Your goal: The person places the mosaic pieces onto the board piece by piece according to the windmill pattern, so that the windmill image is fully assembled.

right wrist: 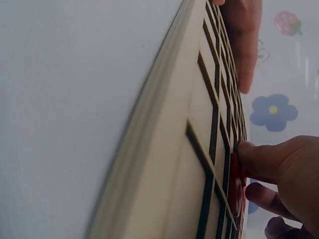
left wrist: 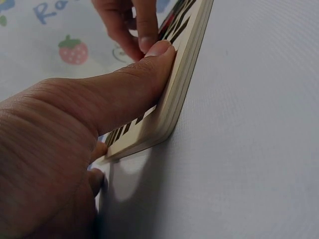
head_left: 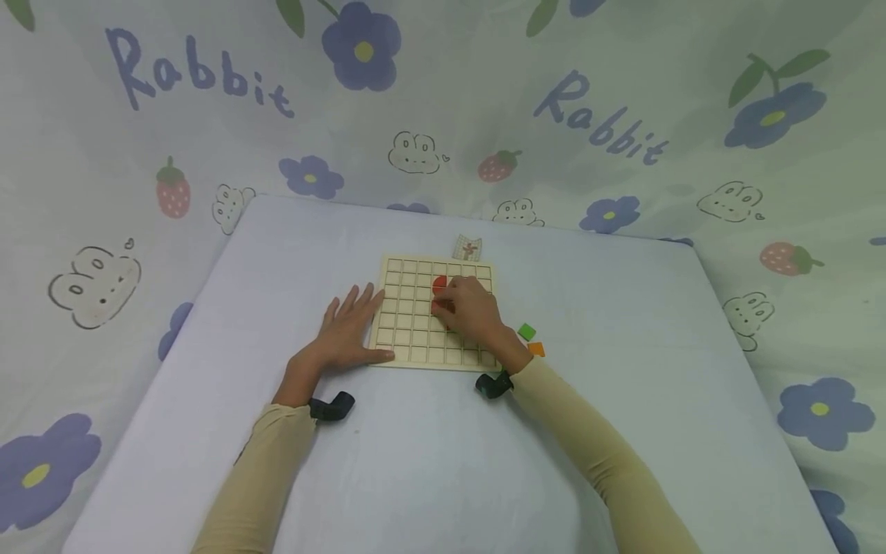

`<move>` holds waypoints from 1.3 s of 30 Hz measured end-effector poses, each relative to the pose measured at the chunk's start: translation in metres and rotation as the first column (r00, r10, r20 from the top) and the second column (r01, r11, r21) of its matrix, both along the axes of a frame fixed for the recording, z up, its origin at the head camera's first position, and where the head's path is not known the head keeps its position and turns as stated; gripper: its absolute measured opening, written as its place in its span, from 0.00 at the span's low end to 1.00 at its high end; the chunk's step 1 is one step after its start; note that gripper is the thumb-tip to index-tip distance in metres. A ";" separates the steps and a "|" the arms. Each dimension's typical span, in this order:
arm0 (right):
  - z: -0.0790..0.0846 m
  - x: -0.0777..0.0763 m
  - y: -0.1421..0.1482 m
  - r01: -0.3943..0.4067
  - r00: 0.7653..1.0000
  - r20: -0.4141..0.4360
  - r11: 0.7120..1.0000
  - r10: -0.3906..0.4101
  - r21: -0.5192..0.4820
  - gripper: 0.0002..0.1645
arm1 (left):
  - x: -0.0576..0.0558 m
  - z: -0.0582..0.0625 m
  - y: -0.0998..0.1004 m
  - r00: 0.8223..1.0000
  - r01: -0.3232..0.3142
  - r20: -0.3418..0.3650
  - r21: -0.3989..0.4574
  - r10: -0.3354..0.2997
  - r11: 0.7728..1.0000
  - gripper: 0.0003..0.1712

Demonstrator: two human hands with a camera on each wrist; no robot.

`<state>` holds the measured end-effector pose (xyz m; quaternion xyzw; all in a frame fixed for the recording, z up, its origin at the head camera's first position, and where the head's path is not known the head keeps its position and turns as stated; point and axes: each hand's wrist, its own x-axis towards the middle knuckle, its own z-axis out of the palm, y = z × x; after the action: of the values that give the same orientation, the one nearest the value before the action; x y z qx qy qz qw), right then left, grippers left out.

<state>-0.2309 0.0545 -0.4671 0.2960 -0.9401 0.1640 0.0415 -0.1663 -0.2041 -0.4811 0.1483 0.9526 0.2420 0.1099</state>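
Pinching a red piece (head_left: 435, 307) at the centre of the head view, on a pale grid board (head_left: 403, 337), with curled fingers of the right hand (head_left: 476, 312). Showing another red piece (head_left: 439, 282) just above. Resting the left hand (head_left: 344, 332), fingers spread, at the board's left edge. Showing a green tile (head_left: 527, 332) and an orange tile (head_left: 536, 349) right of centre on the white table (head_left: 623, 323), and a printed card (head_left: 467, 248) just above the board.
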 end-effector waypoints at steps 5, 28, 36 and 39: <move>0.003 0.002 0.000 -0.011 0.998 -0.056 0.994 0.017 0.111 0.10 | 0.000 -0.002 0.001 1.000 0.002 0.015 -0.002 -0.002 1.000 0.69; 0.010 0.011 0.058 0.164 0.967 0.194 0.986 -0.162 0.009 0.15 | -0.003 -0.004 -0.001 1.000 -0.002 0.011 -0.011 0.002 1.000 0.69; 0.012 0.021 0.090 0.231 0.950 0.211 0.973 -0.232 0.033 0.14 | -0.002 -0.002 0.000 1.000 -0.002 0.004 -0.006 0.002 1.000 0.70; 0.015 0.026 0.103 0.247 0.941 0.226 0.968 -0.251 0.049 0.16 | -0.001 -0.001 0.000 1.000 0.001 -0.006 -0.002 -0.001 1.000 0.70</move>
<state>-0.2051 0.1571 -0.4522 0.1541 -0.9700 0.1812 -0.0506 -0.1671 -0.2044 -0.4819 0.1495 0.9530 0.2405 0.1072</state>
